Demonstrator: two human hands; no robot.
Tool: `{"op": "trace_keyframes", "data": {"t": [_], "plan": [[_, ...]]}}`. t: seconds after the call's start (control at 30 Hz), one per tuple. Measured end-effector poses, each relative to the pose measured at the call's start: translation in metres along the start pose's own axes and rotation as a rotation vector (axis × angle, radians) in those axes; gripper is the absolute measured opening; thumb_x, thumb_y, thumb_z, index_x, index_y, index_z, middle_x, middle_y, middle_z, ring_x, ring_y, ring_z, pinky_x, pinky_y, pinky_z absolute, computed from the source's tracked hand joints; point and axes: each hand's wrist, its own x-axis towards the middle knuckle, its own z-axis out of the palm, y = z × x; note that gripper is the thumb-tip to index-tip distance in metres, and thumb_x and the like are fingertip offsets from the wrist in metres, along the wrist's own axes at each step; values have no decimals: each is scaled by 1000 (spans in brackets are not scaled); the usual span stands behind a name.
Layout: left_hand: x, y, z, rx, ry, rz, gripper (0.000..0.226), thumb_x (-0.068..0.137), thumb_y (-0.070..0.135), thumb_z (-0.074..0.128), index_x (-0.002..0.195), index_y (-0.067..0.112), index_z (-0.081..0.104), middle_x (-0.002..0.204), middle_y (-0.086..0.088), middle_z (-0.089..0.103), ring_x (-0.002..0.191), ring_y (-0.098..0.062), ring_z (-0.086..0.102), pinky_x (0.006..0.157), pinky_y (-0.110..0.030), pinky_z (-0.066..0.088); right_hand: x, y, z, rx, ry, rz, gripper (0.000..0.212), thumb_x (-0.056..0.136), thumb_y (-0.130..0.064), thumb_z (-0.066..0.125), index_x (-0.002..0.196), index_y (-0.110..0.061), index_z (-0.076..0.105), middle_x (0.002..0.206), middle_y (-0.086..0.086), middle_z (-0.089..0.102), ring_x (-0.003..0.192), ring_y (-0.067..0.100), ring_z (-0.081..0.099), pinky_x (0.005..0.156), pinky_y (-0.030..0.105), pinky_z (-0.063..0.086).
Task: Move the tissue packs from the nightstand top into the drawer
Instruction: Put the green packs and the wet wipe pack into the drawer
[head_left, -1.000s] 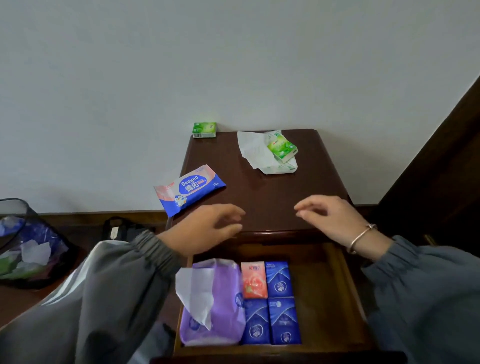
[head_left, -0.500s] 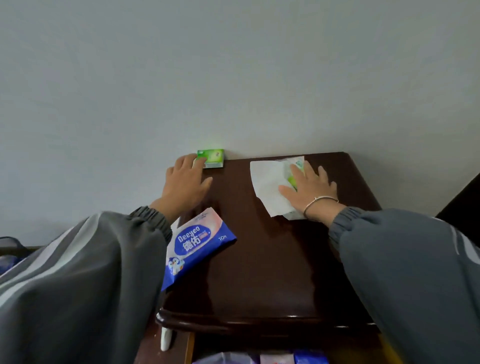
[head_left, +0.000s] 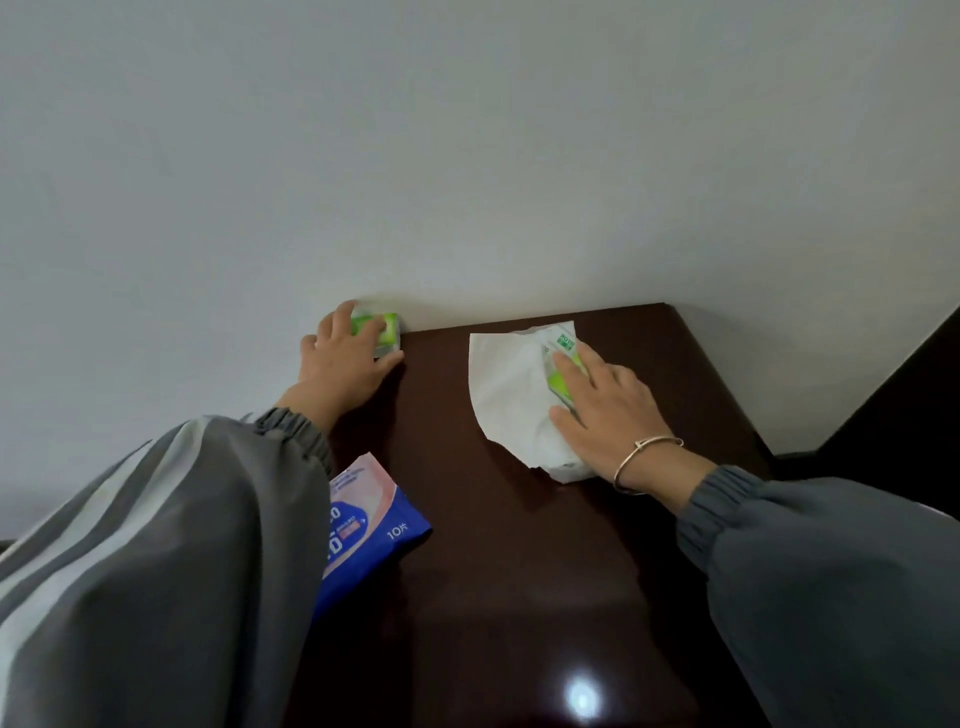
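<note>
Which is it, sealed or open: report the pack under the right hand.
Open: a white tissue sheet sticks out of the green pack under the right hand, spread on the nightstand.

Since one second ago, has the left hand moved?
Yes. The left hand went from the front edge of the nightstand to its back left corner, where it grips the small green pack.

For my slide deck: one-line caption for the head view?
On the nightstand, the left hand grips a small green tissue pack; the right hand rests on an opened tissue pack.
</note>
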Motion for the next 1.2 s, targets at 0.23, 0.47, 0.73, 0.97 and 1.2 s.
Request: {"op": "trace_keyframes", "data": {"t": [0.23,0.47,0.73,0.97,1.2], "plan": [[-37,17,-16,51,-27,41,51,92,46,52,130,13,42,131,-17,48,120,-37,47,100,-47,35,-18,-2,-10,-21,-16,85,46,93,-40,38,138,-30,31,151,-1,23,120,30,39,94,40,38],[-106,65,-42,-479,140,-250,70,83,44,66,133,0,41,126,-21,44,114,-40,49,96,-45,41,-76,24,-27,-4,-152,174,50,91,-46,42,138,-36,30,152,-7,19,124,30,34,96,40,36],[-198,105,-82,-1214,-111,-524,53,72,35,79,108,10,49,99,-9,60,87,-20,64,58,-27,52,-140,24,-56,149,-255,239,54,92,-22,43,144,-26,30,155,6,19,130,38,34,110,39,30],[-277,128,-90,-1438,-272,-479,39,88,39,65,112,10,55,94,-8,66,75,-15,62,61,-24,48,-193,7,-94,581,227,384,52,77,-16,69,127,-15,54,120,12,60,109,30,57,91,32,44],[-323,162,-104,-1685,-420,-370,25,99,12,41,89,17,63,77,2,73,75,-10,65,72,-29,51,-234,-51,-113,889,182,240,55,72,-26,76,123,-22,55,123,1,61,113,15,57,97,33,48]]}}
